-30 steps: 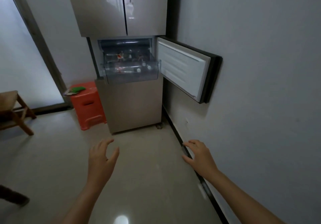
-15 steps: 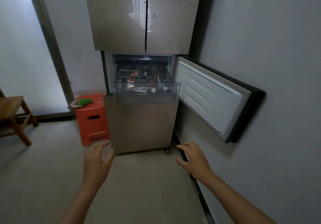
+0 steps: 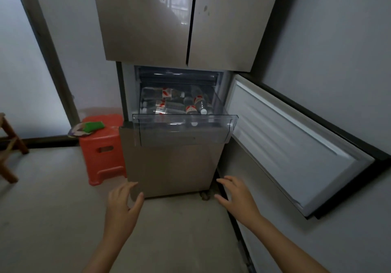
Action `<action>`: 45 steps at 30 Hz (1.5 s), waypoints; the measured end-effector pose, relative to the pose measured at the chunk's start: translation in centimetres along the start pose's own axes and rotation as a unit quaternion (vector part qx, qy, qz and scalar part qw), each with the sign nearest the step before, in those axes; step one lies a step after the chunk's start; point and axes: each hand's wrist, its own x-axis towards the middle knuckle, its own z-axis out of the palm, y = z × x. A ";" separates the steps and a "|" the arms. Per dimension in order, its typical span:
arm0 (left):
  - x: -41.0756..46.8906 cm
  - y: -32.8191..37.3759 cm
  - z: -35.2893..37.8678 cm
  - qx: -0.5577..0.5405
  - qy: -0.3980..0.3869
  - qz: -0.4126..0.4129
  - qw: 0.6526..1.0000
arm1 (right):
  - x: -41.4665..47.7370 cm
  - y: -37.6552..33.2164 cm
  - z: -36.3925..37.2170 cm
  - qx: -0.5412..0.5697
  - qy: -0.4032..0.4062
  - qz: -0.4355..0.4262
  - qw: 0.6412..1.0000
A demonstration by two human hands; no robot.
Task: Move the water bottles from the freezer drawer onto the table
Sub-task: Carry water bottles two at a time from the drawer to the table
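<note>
A clear plastic freezer drawer (image 3: 184, 132) is pulled out of the beige fridge (image 3: 169, 167) at mid height. Several water bottles (image 3: 182, 103) with red and white labels lie on their sides inside it. My left hand (image 3: 122, 207) and my right hand (image 3: 237, 196) are held out low in front of the fridge, below the drawer. Both have relaxed, spread fingers, hold nothing and touch nothing. The table is out of view.
The freezer door (image 3: 292, 145) stands swung open to the right, along the grey wall. A red plastic stool (image 3: 103, 152) with a green item on it stands left of the fridge. A wooden stool (image 3: 8, 145) shows at the far left edge.
The view has closed in on the fridge, so the drawer and bottles look larger and nearer. Both hands keep the same empty, outstretched pose.
</note>
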 end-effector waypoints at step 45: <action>41.8 -0.6 28.8 0.367 -0.340 0.600 0.624 | 48.2 9.9 4.7 0.135 -0.122 0.192 0.964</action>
